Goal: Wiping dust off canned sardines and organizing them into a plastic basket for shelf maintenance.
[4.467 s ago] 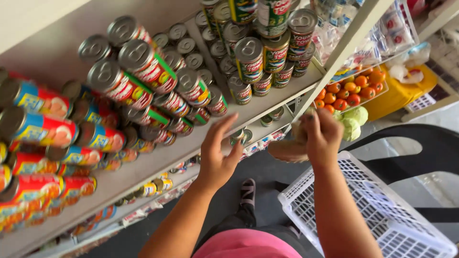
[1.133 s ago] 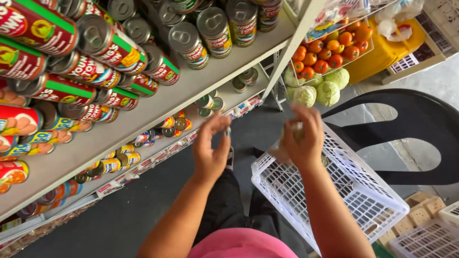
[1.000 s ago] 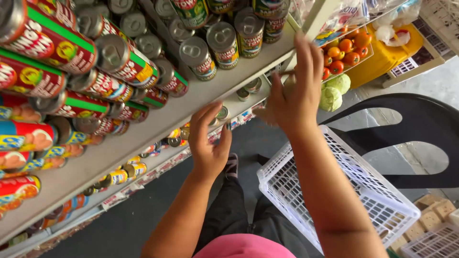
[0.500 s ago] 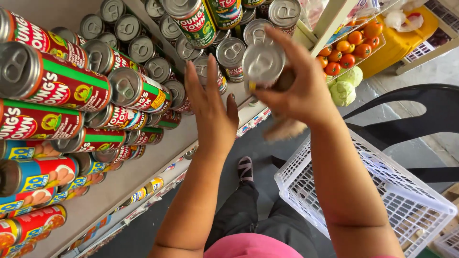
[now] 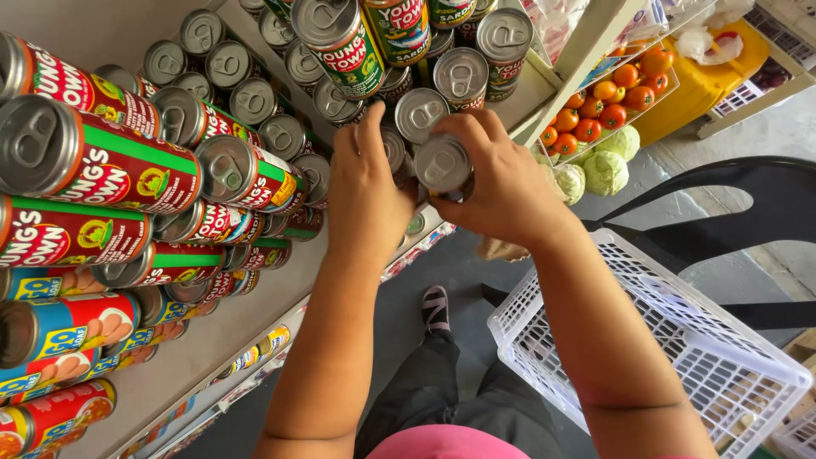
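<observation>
A small can (image 5: 442,163) with a pull-tab lid is pinched in the right hand (image 5: 501,183), fingers curled tight around its sides, right at the front edge of the shelf (image 5: 255,314). The left hand (image 5: 367,191) is laid flat and open against the stacked cans (image 5: 229,174) just left of it, nothing gripped. Looks like mid-placement, so a gap among the cans is probably needed next. A white basket (image 5: 680,340) is parked low right.

Right hand (image 5: 501,183) has come down from mid-air, bringing its can (image 5: 442,163) to the shelf's (image 5: 255,323) front edge; left hand (image 5: 367,191) now flat against the neighbouring cans.
</observation>
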